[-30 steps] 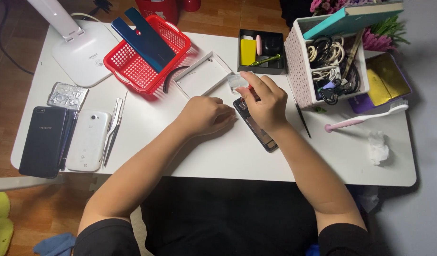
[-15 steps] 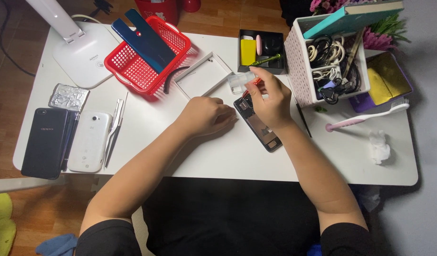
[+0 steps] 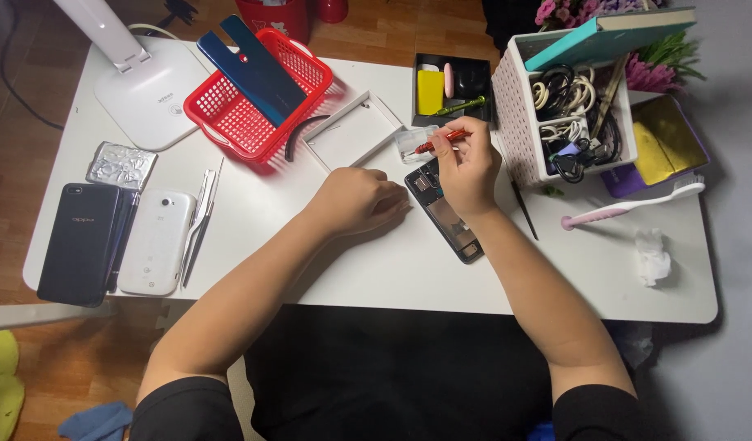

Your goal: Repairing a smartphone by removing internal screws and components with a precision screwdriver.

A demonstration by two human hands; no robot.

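An opened dark phone [image 3: 449, 219] lies on the white table [image 3: 409, 269], its insides facing up. My right hand [image 3: 467, 167] rests over its top end and grips a small red screwdriver [image 3: 438, 142], whose tip points left at a small clear container [image 3: 412, 143]. My left hand [image 3: 357, 198] lies curled on the table just left of the phone, its fingers closed and nothing visible in it.
A white frame [image 3: 351, 129] and a red basket [image 3: 260, 96] with a blue phone back lie behind the left hand. Two phones [image 3: 115, 241], tweezers [image 3: 198, 220] and foil sit at the left. A cable-filled white basket [image 3: 565, 110], a black tray [image 3: 453, 86], a toothbrush [image 3: 633, 206] and tissue are on the right.
My right hand lifted from the phone's top end and now holds the red screwdriver pointed at the clear container. The left hand stayed in place.
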